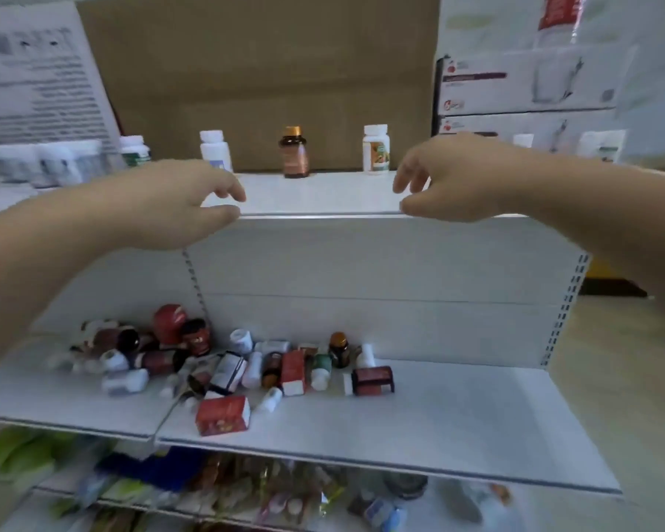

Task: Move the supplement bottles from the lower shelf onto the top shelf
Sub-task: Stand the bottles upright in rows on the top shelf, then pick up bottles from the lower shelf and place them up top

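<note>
Left hand and right hand both raised level with the front edge of the white metal top shelf, palms turned inward, facing each other. Left fingers loosely curled, thumb apart below them, nothing held. Right fingers likewise loosely curled, nothing held. Thumbs lie at the shelf lip (contact cannot be told, frame blurred). Standing upright on the top shelf, well apart: a white plastic bottle with white cap, an amber bottle with gold cap, a white bottle with orange label. The heap of mixed supplement bottles lies on the white metal lower shelf, mostly tipped over, with a red cardboard box at the front.
</note>
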Tool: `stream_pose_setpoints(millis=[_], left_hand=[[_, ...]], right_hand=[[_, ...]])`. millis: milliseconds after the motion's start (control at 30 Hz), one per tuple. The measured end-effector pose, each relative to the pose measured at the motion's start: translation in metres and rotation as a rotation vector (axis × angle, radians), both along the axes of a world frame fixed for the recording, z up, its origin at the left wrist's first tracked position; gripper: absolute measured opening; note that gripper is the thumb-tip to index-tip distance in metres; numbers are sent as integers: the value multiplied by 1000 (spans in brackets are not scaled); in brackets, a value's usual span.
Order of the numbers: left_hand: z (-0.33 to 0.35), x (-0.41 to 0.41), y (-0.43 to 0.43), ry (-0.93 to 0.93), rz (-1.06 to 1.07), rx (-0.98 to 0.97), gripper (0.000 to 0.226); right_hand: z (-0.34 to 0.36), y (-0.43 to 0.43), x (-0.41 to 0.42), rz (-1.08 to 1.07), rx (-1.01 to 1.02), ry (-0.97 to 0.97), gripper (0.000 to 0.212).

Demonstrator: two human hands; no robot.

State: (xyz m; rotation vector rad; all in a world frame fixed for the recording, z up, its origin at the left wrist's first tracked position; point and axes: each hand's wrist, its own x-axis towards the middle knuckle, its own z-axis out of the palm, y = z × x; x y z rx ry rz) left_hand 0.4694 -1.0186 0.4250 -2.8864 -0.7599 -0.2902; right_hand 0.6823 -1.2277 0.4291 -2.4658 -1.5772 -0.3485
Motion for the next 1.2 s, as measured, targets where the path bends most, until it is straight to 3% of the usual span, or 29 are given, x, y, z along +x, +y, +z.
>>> stream_pose_setpoints(millis=[133,300,500,900,1200], left_hand=[[-27,-114,45,-24,139,8,38],[-84,-234,91,8,336,-33,42],[-190,-303,125,-59,485,-193,41],[-328,-243,214,-115,483,-462,40],[-390,-129,302,25,364,-605,43]], right_hand=[[-24,63,-89,147,9,52,22],[-85,137,-173,253,-61,96,34],[-200,202,-219,184,-110,173,37],[-379,272,-199,-77,-149,443,39],[-448,318,-151,-116,-202,555,72]])
